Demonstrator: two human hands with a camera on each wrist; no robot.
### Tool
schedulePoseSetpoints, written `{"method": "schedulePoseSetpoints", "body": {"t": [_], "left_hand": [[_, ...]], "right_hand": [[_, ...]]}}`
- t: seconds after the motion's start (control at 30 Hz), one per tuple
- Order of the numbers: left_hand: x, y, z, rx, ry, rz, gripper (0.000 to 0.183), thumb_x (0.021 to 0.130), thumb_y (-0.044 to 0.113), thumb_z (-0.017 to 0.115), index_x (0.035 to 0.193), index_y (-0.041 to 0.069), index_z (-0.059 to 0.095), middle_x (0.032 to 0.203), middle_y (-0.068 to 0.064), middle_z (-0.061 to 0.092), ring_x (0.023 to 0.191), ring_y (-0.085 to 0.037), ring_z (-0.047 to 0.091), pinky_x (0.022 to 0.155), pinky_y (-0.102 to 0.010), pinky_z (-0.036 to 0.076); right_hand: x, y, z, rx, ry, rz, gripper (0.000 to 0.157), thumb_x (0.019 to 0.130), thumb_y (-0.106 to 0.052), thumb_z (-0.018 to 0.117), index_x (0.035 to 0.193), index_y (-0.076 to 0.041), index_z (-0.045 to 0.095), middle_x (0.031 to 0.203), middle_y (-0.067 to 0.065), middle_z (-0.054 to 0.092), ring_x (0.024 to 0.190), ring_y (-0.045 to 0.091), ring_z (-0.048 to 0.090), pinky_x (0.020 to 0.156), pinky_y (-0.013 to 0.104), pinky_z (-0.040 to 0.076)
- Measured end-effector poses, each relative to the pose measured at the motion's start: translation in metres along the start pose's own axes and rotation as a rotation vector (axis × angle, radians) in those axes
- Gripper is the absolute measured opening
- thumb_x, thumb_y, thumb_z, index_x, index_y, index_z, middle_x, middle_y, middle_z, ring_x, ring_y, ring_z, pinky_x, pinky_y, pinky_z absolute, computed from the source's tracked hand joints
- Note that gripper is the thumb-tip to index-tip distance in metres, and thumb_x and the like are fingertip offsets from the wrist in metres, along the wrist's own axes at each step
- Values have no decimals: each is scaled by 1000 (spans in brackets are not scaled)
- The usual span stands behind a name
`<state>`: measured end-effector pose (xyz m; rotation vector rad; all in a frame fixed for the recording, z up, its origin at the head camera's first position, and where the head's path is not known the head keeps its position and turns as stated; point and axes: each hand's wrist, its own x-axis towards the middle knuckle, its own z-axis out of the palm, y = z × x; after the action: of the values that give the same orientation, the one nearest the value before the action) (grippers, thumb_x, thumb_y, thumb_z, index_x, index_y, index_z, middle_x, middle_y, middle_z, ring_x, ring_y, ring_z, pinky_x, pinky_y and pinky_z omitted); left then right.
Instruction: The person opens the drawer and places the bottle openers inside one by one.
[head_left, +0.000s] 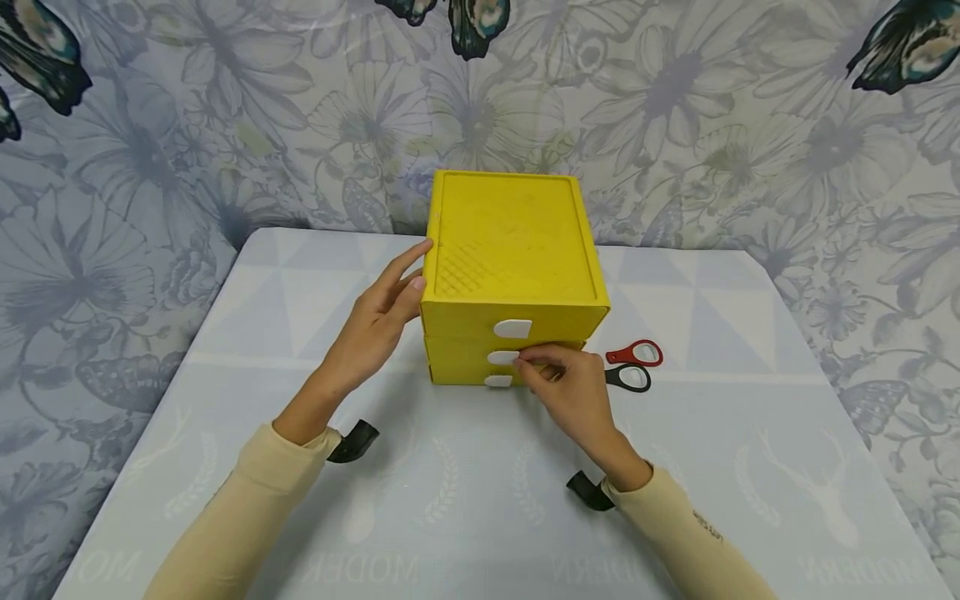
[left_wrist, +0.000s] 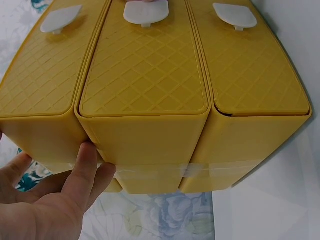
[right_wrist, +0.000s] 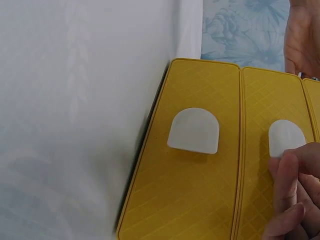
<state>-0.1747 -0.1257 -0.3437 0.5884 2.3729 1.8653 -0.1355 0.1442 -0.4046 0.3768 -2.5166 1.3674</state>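
A yellow plastic drawer unit [head_left: 517, 242] with three stacked drawers stands on the table. Each front has a white rounded pull; the middle pull [head_left: 502, 357] lies between the top pull [head_left: 513, 328] and the bottom pull [head_left: 498, 381]. My right hand [head_left: 573, 396] pinches the middle pull at its edge with thumb and fingers. Against the unit's left side rest the extended fingers of my left hand [head_left: 367, 329]. In the left wrist view the drawer fronts [left_wrist: 145, 70] look flush with the body.
Scissors with one red and one black handle loop [head_left: 634, 353] lie just right of the unit, their blades hidden. Clear tape [left_wrist: 195, 170] runs across the unit's side. Behind the pale patterned table [head_left: 450, 517] hangs a floral cloth [head_left: 675, 125].
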Motion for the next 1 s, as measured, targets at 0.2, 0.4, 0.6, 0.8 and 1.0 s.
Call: {"method": "schedulePoseSetpoints", "body": {"t": [0.2,0.4,0.6,0.8,1.0], "left_hand": [[-1,0,0,0,6,-3,48,108,42,40,155,45,29,160,3,35,148,-18,34,112,-50,45],[-1,0,-1,13,9,-2,48,108,42,40,155,45,29,160,2,37,148,-18,35,111,-51,45],[-1,0,-1,16,12,-4,48,108,43,40,155,46,29,160,3,35,148,-18,35,111,-51,45],[-1,0,-1,-1,9,2,48,108,41,40,155,44,29,161,3,34,148,-18,35,111,-50,45],[0,0,0,6,2,-7,49,108,43,41,155,45,29,162,5,32,148,-17,34,111,-52,45]], "right_hand": [[-4,3,0,-8,-6,-7,5,86,-15,81,91,-13,80,78,-6,75,59,7,61,50,23,51],[-9,11,-1,-58,-47,9,8,84,-13,81,92,-11,81,81,-2,77,59,8,63,47,22,49],[-11,20,2,-102,-112,38,9,85,-16,80,94,-13,81,84,-3,77,60,7,64,49,20,49],[-9,23,7,-137,-142,30,7,86,-18,79,92,-15,82,82,-6,76,61,3,63,52,20,50],[-8,24,11,-171,-147,21,10,87,-17,78,94,-11,82,85,-3,77,65,6,66,55,20,52]]}}
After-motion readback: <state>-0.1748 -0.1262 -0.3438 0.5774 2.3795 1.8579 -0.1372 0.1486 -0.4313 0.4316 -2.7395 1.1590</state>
